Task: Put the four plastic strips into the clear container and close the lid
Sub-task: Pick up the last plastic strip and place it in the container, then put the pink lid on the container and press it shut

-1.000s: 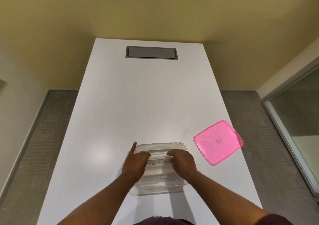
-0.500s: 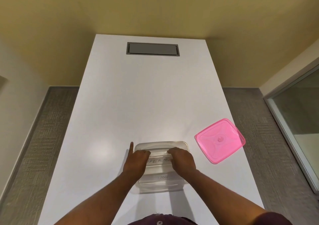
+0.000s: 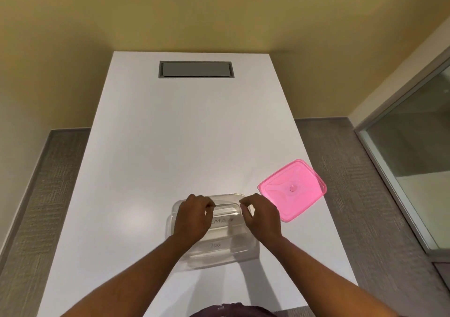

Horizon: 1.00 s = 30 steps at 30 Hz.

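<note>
Head view, clear container (image 3: 219,246) under both hands' fingers (image 3: 209,204).

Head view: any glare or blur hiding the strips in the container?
Head view: a soft glare patch sits on the table left of the clear container; the container's walls reflect light, so the strips inside barely show; wide-angle bending at the edges; pink lid sharp.

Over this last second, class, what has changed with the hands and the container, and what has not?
Both hands, left hand and right hand, have drawn apart over the clear plastic container; the left forefinger has curled in. Container and pink plastic lid stay put on the white table.
</note>
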Motion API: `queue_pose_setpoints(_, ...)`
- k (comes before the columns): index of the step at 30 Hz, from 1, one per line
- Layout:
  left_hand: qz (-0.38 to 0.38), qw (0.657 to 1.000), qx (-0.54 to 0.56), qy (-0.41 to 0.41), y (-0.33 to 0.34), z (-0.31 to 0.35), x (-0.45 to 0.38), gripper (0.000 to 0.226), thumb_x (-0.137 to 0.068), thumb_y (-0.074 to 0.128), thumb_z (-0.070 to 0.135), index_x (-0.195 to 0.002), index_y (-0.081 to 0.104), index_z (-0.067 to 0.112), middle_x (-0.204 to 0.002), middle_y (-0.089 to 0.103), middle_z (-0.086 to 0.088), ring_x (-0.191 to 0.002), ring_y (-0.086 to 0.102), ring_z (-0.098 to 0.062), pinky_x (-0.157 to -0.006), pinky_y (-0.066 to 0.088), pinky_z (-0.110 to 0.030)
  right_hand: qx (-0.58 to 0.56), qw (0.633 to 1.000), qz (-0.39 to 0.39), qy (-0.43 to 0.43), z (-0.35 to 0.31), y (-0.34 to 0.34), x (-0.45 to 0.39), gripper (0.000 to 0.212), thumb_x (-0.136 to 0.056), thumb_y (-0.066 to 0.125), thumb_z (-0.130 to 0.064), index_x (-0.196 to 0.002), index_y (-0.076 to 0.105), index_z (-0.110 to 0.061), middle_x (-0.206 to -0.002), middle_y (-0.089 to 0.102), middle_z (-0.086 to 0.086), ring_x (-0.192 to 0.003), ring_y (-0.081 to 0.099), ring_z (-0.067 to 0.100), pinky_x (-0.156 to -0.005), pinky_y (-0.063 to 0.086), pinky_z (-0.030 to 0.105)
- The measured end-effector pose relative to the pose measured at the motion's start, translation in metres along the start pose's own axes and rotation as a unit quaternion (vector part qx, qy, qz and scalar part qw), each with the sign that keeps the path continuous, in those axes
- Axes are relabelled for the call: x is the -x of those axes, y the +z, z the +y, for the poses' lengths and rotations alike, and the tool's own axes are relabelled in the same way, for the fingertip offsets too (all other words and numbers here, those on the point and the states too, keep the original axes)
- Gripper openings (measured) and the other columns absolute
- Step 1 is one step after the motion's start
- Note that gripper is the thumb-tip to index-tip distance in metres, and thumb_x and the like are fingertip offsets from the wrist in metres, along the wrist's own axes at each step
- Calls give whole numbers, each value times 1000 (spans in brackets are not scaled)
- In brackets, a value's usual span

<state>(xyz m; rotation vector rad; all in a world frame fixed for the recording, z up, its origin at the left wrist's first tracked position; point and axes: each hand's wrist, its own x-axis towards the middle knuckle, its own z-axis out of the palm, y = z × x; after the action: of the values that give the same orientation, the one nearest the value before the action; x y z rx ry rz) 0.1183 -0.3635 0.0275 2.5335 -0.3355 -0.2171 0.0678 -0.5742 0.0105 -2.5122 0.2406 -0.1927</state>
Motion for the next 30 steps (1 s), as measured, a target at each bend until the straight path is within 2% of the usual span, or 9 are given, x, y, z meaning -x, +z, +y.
queue_pose_setpoints(3, 1, 976, 184, -114, 12, 31, -15, 13, -89, 64, 16, -85, 75, 20, -76, 71, 12, -74, 63, 0, -71, 47, -26, -8, 998, 16, 68, 20, -19, -8, 8, -90, 71, -21, -95, 75, -26, -91, 74, -15, -85, 67, 6, -75, 50, 23)
queue_pose_setpoints(7, -69, 941, 286, -169, 30, 77, -38, 15, -87, 60, 8, -87, 74, 13, -77, 76, -4, -65, 72, -16, -70, 61, -38, -4, 994, 19, 106, 63, -50, -27, 12, -92, 72, -19, -103, 77, -18, -101, 77, -4, -90, 70, 11, -83, 59, 33)
queue_pose_setpoints(11, -113, 889, 376, -237, 57, 129, -58, 14, -86, 60, 13, -85, 74, 15, -81, 77, -6, -67, 75, -17, -68, 62, -42, 14, 989, -44, 144, 114, -85, -53, 27, -93, 74, -22, -119, 73, -16, -121, 73, 1, -111, 69, 18, -94, 51, 28)
queue_pose_setpoints(14, -125, 870, 376, -292, 82, 153, -67, 15, -83, 60, 20, -79, 73, 14, -76, 77, -5, -66, 76, -22, -65, 62, -48, 22, 977, -94, 188, 148, -105, -74, 42, -92, 76, -31, -130, 67, -17, -136, 64, 2, -125, 60, 21, -105, 46, 35)
queue_pose_setpoints(17, -150, 884, 330, -296, 112, 162, -75, 17, -84, 60, 20, -71, 62, 9, -70, 63, -11, -66, 60, -30, -67, 53, -39, 17, 966, -129, 223, 180, -120, -92, 51, -93, 74, -31, -139, 61, -14, -146, 56, 7, -132, 54, 25, -109, 43, 38)
queue_pose_setpoints(20, -179, 861, 339, -335, 138, 163, -82, 17, -85, 65, 22, -85, 62, 5, -77, 54, -14, -76, 54, -29, -72, 46, -39, 32, 953, -166, 253, 206, -130, -105, 61, -92, 75, -26, -147, 53, -11, -151, 50, 12, -137, 49, 31, -113, 42, 42)
queue_pose_setpoints(26, -175, 842, 337, -384, 170, 157, -86, 66, -64, 62, 34, -111, 61, -13, -87, 66, -27, -81, 65, -41, -72, 45, -35, 7, 937, -208, 280, 232, -133, -106, 56, -90, 78, -21, -141, 57, -11, -135, 63, 14, -125, 59, 34, -105, 50, 50)
queue_pose_setpoints(28, -181, 827, 360, -391, 176, 157, -88, 59, -72, 66, 28, -116, 59, -12, -96, 67, -32, -84, 67, -46, -70, 42, -36, -15, 939, -192, 286, 233, -132, -101, 53, -90, 77, -21, -139, 59, -11, -131, 66, 14, -123, 61, 34, -105, 51, 51)
queue_pose_setpoints(30, -183, 810, 387, -401, 174, 159, -89, 39, -79, 68, 21, -107, 62, -4, -85, 61, -23, -65, 55, -32, -62, 40, -34, -28, 938, -166, 302, 232, -130, -96, 50, -91, 76, -23, -137, 60, -10, -128, 67, 11, -120, 62, 32, -103, 52, 50)
